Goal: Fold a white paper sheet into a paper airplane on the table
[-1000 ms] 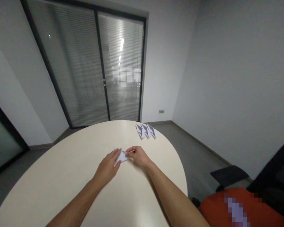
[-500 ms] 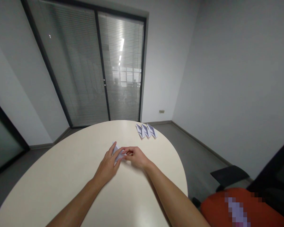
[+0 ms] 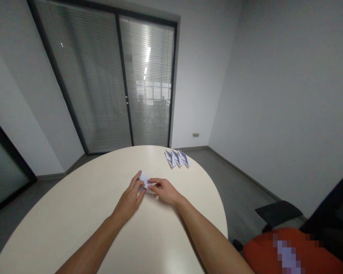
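A small folded paper (image 3: 145, 178), white to pale lilac, lies between my two hands over the middle of the table. My left hand (image 3: 131, 195) grips its left side, fingers along the far edge and thumb at the near edge. From the right, my right hand (image 3: 165, 191) pinches the paper's right side with its fingers curled. Parts of the sheet are covered by fingers, so its full shape is hidden.
Three folded papers (image 3: 177, 158), white and purple-blue, lie overlapping in a row near the far right edge of the round cream table (image 3: 103, 167). An orange-seated chair (image 3: 260, 247) with a black armrest (image 3: 278, 212) stands at the right. Glass panels with blinds are behind.
The fingers of my left hand have drawn back and bent, showing more of the paper. My right hand's fingers have shifted slightly on it. The three papers stay put.
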Tool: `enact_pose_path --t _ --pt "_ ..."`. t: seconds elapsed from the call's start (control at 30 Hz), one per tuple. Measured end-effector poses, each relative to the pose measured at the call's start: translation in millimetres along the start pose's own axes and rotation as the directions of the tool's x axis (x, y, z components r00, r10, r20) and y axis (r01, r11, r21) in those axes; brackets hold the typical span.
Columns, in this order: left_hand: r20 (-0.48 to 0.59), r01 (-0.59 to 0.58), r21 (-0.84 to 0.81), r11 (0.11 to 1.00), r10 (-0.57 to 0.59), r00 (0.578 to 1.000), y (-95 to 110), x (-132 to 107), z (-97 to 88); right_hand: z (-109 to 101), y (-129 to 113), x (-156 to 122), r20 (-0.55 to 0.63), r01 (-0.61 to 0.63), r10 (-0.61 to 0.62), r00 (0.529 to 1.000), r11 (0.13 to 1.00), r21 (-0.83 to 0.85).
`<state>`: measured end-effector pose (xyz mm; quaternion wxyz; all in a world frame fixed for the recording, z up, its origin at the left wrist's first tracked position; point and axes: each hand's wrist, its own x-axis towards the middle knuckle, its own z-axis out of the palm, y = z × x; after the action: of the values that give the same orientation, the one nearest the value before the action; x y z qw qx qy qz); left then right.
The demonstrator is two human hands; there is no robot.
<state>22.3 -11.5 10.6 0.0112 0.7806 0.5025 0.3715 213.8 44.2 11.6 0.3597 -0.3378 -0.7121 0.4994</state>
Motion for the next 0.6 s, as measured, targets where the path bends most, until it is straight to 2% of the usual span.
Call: enact_pose_path --t 0.2,0.37,0.6 --pt "-0.001 0.027 -0.006 1.000 -0.027 1.000 1.3 0.1 -0.8 -3.5 10.2 7.2 -0.093 0.009 -0.014 0.996 0.998 -0.055" --pt "0.011 0.063 -0.003 0.998 -0.063 0.998 -5.8 0.2 -1.7 -10.1 19.4 7.6 -0.112 0.038 -0.051 0.992 0.992 -0.121" --pt "0.031 0.220 -0.051 0.974 -0.218 0.975 -5.0 0.5 -9.0 -19.9 14.3 6.3 -0.183 0.040 -0.072 0.980 0.984 -0.173"
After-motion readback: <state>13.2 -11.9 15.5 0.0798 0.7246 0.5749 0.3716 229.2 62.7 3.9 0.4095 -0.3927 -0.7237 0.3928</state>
